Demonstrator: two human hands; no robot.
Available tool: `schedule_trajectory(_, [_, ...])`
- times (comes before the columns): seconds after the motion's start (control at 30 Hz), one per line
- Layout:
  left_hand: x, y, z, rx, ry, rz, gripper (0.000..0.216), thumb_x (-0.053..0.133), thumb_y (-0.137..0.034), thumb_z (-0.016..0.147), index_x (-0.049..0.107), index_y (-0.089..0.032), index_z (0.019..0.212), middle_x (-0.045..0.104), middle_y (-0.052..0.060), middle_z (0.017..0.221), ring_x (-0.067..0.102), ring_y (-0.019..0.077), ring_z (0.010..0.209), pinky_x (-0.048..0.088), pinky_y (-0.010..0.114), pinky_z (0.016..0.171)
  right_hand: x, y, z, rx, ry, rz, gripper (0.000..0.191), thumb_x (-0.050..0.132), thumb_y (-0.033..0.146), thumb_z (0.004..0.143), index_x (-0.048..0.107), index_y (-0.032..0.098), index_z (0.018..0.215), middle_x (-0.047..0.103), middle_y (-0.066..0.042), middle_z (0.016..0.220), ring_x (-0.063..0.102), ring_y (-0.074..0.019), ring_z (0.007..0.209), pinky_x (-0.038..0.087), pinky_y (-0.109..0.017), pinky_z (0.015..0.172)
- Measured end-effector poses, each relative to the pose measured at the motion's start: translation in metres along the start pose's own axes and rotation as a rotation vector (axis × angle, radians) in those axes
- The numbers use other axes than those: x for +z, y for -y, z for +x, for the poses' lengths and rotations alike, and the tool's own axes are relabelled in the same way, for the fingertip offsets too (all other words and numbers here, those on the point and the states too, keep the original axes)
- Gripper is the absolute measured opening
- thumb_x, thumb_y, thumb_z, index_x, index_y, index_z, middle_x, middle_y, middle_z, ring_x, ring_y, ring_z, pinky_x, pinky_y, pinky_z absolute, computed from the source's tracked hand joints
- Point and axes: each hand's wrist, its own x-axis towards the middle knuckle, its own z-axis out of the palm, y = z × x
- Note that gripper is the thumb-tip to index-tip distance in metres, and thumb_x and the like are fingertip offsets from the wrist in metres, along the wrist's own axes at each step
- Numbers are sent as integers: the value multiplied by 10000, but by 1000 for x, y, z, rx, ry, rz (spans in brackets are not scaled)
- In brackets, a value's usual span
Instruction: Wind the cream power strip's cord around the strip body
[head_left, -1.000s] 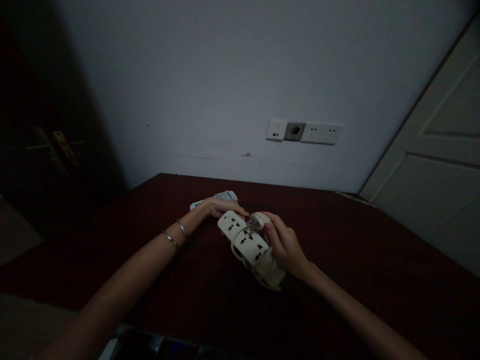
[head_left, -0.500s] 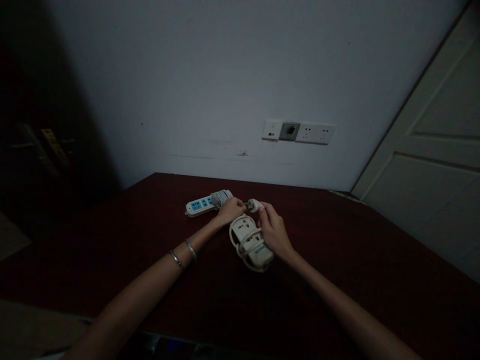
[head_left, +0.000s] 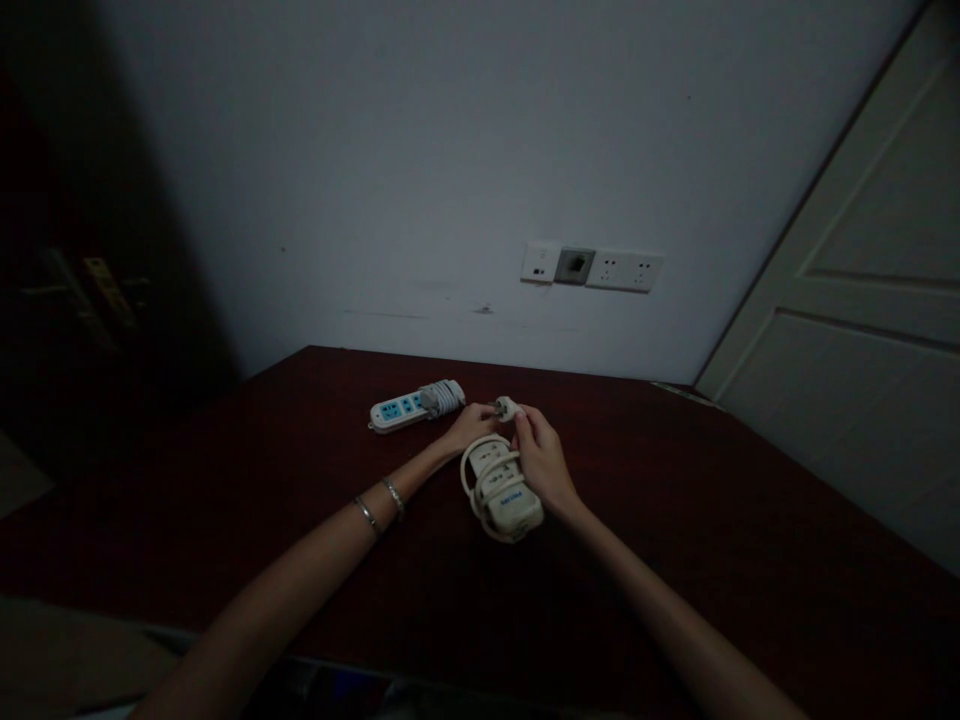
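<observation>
Since the frame one second back, the left hand (head_left: pixel 472 425) has shifted off the white-and-blue power strip (head_left: pixel 391 410), baring its blue sockets; the cream power strip (head_left: pixel 516 508) has turned so its blue-lettered end faces the bottom of the frame.

Right hand (head_left: pixel 544 460), just right of centre: grip closed on a pale plug (head_left: pixel 508 408), thumb and fingers around its body, prongs toward the left. Left hand reaches in from the lower left, fingertips at the prongs; cannot tell whether that grip is pinched shut or merely touching. Two silver-coloured bracelets (head_left: pixel 367 515) on the left forearm.

Cream strip lies below the plug, a little below the middle of the frame, tilted, its cream cord (head_left: pixel 466 475) looped around it (some sockets show between the turns). Whether it rests on the dark red counter (head_left: pixel 637 500) or is partly held up: unclear.

White-and-blue strip on the counter, left of centre, just beyond the left hand; grey cord (head_left: pixel 450 397) wound about its right end. Wall sockets (head_left: pixel 624 270) right of centre, above the counter. Pale panelled door (head_left: pixel 862 350) at the right edge.
</observation>
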Motion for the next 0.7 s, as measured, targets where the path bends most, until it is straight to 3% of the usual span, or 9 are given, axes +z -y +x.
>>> schedule_trajectory(0.23, [3,3,-6,-98,-92,62,284,394,-200,768,645,-73,801,633,54,714,568,143,665,437,227,622,-5,-14,4,68,-53,57,327,406,447,843,545,157,902,449,32,563,423,-124,496,329,-232,467])
schedule_trajectory(0.4, [-12,-13,-18,-58,-104,158,286,439,-267,793,659,-102,870,662,67,842,584,176,787,432,260,731,-4,-24,7,125,-98,132,337,437,480,800,532,159,838,437,40,541,401,-115,466,308,-230,433])
schedule_trajectory(0.47, [-22,-27,-27,9,-47,174,287,474,-319,801,662,-119,884,664,61,885,581,175,825,420,255,766,-3,-27,7,161,-118,171,355,465,506,768,526,159,816,429,47,524,393,-110,447,300,-229,419])
schedule_trajectory(0.57, [-36,-49,-45,123,168,138,371,453,-421,837,658,-118,900,661,69,885,581,171,814,423,254,741,-3,-31,9,192,-150,221,389,501,552,719,514,168,773,409,61,484,382,-105,414,285,-229,400])
schedule_trajectory(0.7, [-39,-69,-71,206,341,104,335,606,-429,748,643,-132,899,635,67,968,568,172,867,416,250,767,-2,-36,12,195,-199,250,431,528,608,659,507,181,714,404,64,447,376,-102,389,272,-233,387])
